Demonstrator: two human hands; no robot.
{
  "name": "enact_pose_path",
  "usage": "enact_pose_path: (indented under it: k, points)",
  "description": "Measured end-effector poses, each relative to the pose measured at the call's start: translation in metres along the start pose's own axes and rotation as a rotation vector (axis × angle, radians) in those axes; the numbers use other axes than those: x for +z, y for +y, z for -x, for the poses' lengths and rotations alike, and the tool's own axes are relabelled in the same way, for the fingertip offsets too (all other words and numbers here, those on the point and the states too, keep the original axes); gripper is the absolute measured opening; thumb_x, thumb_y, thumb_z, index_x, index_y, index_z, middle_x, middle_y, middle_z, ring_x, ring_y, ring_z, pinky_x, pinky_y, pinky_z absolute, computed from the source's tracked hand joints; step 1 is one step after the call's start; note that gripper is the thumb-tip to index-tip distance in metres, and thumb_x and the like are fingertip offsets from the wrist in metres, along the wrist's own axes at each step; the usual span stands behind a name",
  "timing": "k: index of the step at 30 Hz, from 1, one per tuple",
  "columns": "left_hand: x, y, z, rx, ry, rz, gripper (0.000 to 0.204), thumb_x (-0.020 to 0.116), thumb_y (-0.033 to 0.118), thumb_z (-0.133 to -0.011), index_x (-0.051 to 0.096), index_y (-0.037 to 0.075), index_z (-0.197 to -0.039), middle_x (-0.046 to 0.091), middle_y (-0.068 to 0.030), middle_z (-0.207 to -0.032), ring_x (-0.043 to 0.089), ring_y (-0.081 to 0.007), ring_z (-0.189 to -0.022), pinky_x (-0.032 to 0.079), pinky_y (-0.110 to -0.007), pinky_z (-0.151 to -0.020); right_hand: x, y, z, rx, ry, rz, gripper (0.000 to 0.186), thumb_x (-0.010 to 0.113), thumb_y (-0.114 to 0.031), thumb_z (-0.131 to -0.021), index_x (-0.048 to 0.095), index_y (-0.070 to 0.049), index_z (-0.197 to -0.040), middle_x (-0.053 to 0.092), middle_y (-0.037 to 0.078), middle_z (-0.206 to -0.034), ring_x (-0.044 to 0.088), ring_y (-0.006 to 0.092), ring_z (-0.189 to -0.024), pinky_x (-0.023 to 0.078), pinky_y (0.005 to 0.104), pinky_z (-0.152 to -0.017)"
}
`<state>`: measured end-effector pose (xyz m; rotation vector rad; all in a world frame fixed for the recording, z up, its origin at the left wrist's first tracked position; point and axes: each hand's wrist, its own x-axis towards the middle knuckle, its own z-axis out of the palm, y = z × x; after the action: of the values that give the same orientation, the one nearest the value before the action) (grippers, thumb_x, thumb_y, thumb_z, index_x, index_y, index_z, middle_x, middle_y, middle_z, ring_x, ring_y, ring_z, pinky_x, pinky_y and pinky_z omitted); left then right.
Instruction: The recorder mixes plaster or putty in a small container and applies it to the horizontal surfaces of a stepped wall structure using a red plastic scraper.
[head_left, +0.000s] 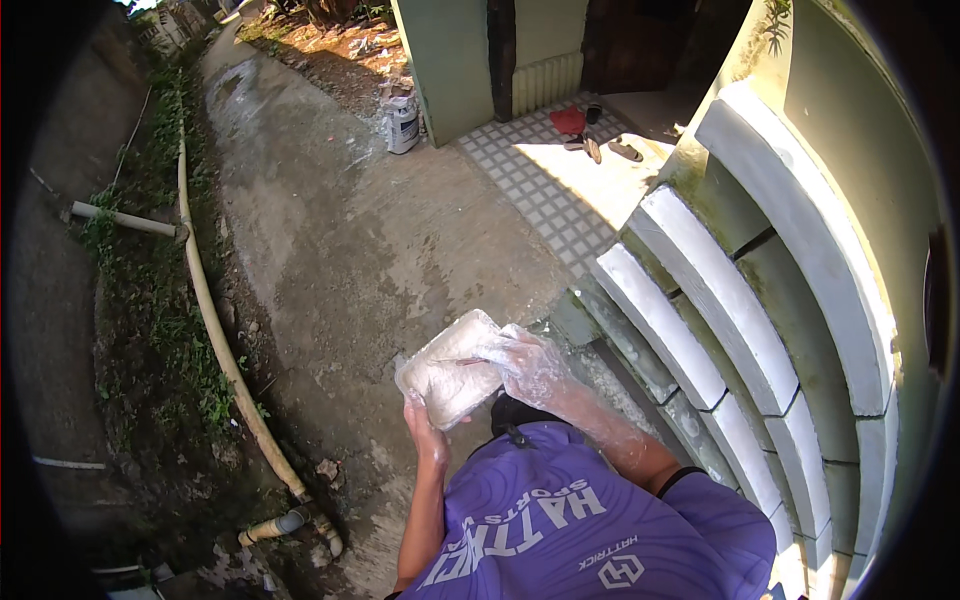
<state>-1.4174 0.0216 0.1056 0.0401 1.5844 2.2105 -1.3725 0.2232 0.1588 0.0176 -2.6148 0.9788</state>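
Observation:
A shallow rectangular tray (401, 376) with a pale wet-looking paste (452, 384) in it is held in front of my body. My left hand (424, 420) grips the tray's near left side from below, with the thumb up along the edge. Over the tray's right side is my right hand (530, 364), smeared white up the forearm. Its fingers are bent together at the paste. A thin dark edge shows by the fingertips, but what they hold is too small to name.
Curved ledges with white blocks (785, 165) rise on my right. A tiled porch (540, 165) ahead bears sandals (625, 150) and a red cloth (567, 121). A white sack (402, 125) stands by the wall corner. A long pipe (207, 300) runs along the weedy left edge.

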Motion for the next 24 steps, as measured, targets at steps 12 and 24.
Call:
enact_pose_path:
  k: [12,24]
  points:
    - [0.053,-0.002,-0.242,-0.276,-0.136,-0.054,0.054,0.03,0.044,-0.097,0.037,0.003,-0.132,0.051,-0.0135,-0.124,0.058,-0.0274,-0.104,0.058,-0.04,-0.065,-0.016,0.112,-0.158,0.16,-0.161,0.023,0.039,0.059,-0.006,-0.069,0.063,-0.014,-0.107,0.063,0.005,-0.096,0.057,0.0264,-0.097,0.05,0.0381,-0.081]
    - [0.089,0.008,-0.542,-0.483,-0.708,-0.159,0.051,0.034,0.04,-0.098,0.037,0.001,-0.131,0.049,-0.0127,-0.123,0.049,-0.0222,-0.115,0.041,-0.036,-0.096,0.022,0.17,-0.337,0.654,0.294,0.337,0.036,0.06,-0.004,-0.069,0.062,-0.01,-0.104,0.063,0.008,-0.103,0.058,0.0254,-0.099,0.053,0.0372,-0.076]
